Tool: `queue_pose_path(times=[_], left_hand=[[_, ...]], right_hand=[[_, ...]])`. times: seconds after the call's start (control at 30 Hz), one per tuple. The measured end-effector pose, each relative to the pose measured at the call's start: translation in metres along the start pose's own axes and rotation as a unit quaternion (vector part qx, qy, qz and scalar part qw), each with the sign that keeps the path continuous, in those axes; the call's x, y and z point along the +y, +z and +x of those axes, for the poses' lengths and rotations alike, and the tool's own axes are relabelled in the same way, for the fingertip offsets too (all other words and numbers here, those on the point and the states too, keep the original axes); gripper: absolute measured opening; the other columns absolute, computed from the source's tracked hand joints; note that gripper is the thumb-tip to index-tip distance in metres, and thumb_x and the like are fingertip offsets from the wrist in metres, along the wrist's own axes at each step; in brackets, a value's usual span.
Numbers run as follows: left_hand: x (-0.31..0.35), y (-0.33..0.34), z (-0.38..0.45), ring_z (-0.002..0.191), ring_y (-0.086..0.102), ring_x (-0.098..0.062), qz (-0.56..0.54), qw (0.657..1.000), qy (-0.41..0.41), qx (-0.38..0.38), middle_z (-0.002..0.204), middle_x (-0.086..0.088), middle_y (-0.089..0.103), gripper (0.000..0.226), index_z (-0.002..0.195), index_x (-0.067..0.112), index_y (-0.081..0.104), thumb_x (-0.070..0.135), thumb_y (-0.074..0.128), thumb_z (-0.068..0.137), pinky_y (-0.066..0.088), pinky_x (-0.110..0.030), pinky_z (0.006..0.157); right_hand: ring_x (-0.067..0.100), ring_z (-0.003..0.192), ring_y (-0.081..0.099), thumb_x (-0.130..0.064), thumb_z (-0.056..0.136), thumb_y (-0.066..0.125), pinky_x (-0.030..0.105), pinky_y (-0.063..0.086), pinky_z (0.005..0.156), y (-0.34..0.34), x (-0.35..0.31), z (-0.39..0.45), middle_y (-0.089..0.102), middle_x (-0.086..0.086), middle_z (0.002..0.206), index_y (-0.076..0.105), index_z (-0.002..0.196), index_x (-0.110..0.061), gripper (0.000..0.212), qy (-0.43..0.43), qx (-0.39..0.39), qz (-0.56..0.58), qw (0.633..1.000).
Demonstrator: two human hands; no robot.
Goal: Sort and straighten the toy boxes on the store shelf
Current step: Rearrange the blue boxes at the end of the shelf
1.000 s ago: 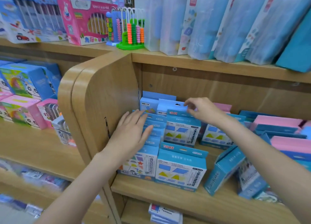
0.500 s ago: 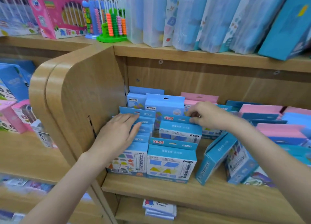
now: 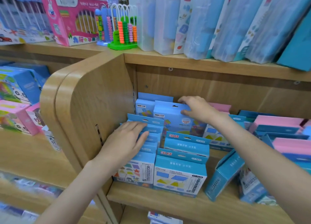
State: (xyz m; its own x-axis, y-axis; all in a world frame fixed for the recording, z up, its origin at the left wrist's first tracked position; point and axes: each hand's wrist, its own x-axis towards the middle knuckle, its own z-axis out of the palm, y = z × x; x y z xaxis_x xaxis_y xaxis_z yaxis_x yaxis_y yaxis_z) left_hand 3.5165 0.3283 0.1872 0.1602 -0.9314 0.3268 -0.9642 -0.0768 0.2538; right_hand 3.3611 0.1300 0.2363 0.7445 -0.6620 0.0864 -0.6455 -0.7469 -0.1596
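Wooden shelf unit (image 3: 94, 97) across the whole frame, with a rounded side panel left of centre and a board (image 3: 168, 205) along the lower middle carrying the toy boxes. Top shelf (image 3: 202, 63) along the upper right, lined with tall clear-wrapped blue packs (image 3: 235, 21) leaning leftward. Upper left: a pink box (image 3: 72, 20) lying tilted, just beside a small abacus (image 3: 124, 30) with a green base. Far left, blurred: blue and pink boxes (image 3: 16, 95) on a neighbouring shelf.

On the board, centre frame: two rows of upright blue boxes pressed against the side panel. Left row (image 3: 143, 143) overlapped front to back, front box printed with coloured shapes. Right row headed by a front box (image 3: 180, 175) with triangles and rectangles, standing straight. Lower right: a blue box (image 3: 222, 176) tipped over at a slant, leaning against others. Right edge: pink and blue boxes (image 3: 277, 124) stacked unevenly.

Left hand (image 3: 124, 141) laid flat on top of the left row, fingers spread and loose, nothing pinched. Right hand (image 3: 196, 109) at the back of the right row, grip pinching the top flap of a pale blue box (image 3: 171, 116), thumb on its front, fingers curled over the upper edge.
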Motion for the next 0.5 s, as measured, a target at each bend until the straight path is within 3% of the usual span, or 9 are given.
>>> queue_pose_path(times=[0.1,0.17,0.23,0.33,0.4,0.5], left_hand=[[-0.001,0.001,-0.002,0.121,0.043,-0.012,-0.002,1.0,0.0,0.01,0.129,0.004,0.052,0.074,0.13,0.018,0.048,0.057,0.006,0.082,0.026,-0.02,0.099],[0.0,0.001,-0.002,0.121,0.041,-0.01,-0.001,1.0,-0.005,0.008,0.13,0.005,0.051,0.076,0.131,0.019,0.046,0.057,0.004,0.081,0.025,-0.02,0.099],[0.0,0.0,-0.002,0.122,0.041,-0.01,-0.001,1.0,-0.005,0.006,0.131,0.006,0.051,0.076,0.131,0.02,0.046,0.057,0.003,0.081,0.025,-0.02,0.099],[0.0,0.001,-0.003,0.121,0.042,-0.011,0.0,1.0,0.002,0.014,0.13,0.005,0.052,0.074,0.13,0.019,0.047,0.056,0.004,0.082,0.025,-0.019,0.097],[0.0,0.002,-0.002,0.12,0.043,-0.012,0.003,1.0,0.007,0.022,0.129,0.004,0.053,0.074,0.129,0.018,0.048,0.056,0.005,0.083,0.025,-0.018,0.096],[0.002,0.002,-0.001,0.12,0.045,-0.016,0.007,1.0,0.01,0.024,0.129,0.001,0.054,0.074,0.129,0.016,0.05,0.055,0.007,0.084,0.029,-0.026,0.1]], right_hand=[[0.035,0.108,0.054,-0.013,0.09,0.05,0.04,0.042,0.083,0.006,0.001,0.006,0.063,0.016,0.108,0.061,0.104,-0.005,0.019,-0.003,0.014,-0.044,0.999],[0.036,0.094,0.056,-0.012,0.089,0.049,0.036,0.041,0.07,0.006,0.006,0.005,0.063,0.015,0.091,0.061,0.085,-0.004,0.015,0.002,0.014,-0.045,0.999],[0.035,0.091,0.057,-0.015,0.091,0.048,0.036,0.044,0.068,-0.001,0.014,0.001,0.063,0.013,0.091,0.061,0.085,-0.007,0.016,0.002,0.03,-0.038,0.999],[0.03,0.091,0.057,-0.017,0.092,0.049,0.042,0.048,0.077,-0.024,0.028,-0.013,0.065,0.01,0.093,0.063,0.09,-0.011,0.015,0.0,0.045,-0.008,0.999],[0.028,0.088,0.055,-0.016,0.092,0.05,0.041,0.047,0.078,-0.036,0.039,-0.027,0.065,0.009,0.09,0.063,0.087,-0.012,0.014,0.003,0.054,0.002,0.999],[0.024,0.08,0.052,-0.013,0.092,0.05,0.036,0.039,0.07,-0.043,0.048,-0.053,0.061,0.005,0.082,0.063,0.087,-0.009,0.014,0.011,0.132,0.042,0.99]])
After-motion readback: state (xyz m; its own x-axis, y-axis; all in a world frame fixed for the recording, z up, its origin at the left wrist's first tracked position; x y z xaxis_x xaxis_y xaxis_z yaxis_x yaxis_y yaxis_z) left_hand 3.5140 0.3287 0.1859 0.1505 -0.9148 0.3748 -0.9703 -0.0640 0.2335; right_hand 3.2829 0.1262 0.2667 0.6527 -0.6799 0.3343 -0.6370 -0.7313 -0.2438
